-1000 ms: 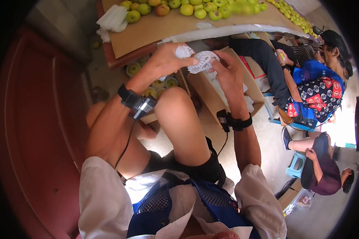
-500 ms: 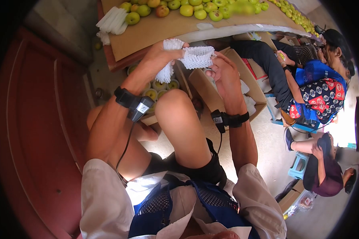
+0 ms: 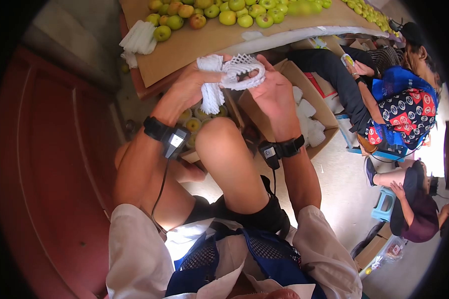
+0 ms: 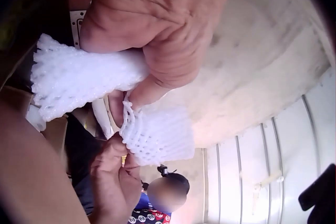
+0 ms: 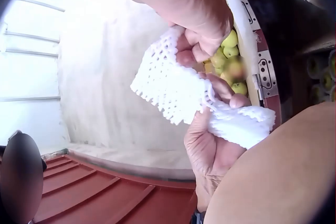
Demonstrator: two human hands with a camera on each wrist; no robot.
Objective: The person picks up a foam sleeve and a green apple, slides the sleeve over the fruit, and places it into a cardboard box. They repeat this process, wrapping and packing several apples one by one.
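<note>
My left hand (image 3: 187, 89) grips a bunch of white foam fruit nets (image 3: 212, 97), which hangs down below its fingers. Between the hands a single foam fruit net (image 4: 163, 137) is spread into a ring; the left thumb and fingers pinch one side of it. On the other side my right hand (image 3: 277, 99) holds its mesh edge, fingertips hooked at the opening. The right wrist view shows those right fingers (image 5: 194, 45) curled at the rim of the net. No fruit shows inside it. Both hands are raised above the knees, near the table's front edge.
Green and reddish apples (image 3: 228, 18) cover the back of the table (image 3: 184, 55), beside a stack of foam nets (image 3: 138, 38). An open cardboard box (image 3: 329, 112) holds white foam pieces. Wrapped apples (image 3: 192, 124) sit below left. A seated person (image 3: 404, 109) works at right.
The single net was bunched between the hands, then stretched out flat, and now stands spread as a ring. The right hand has turned palm up. The head view has shifted slightly.
</note>
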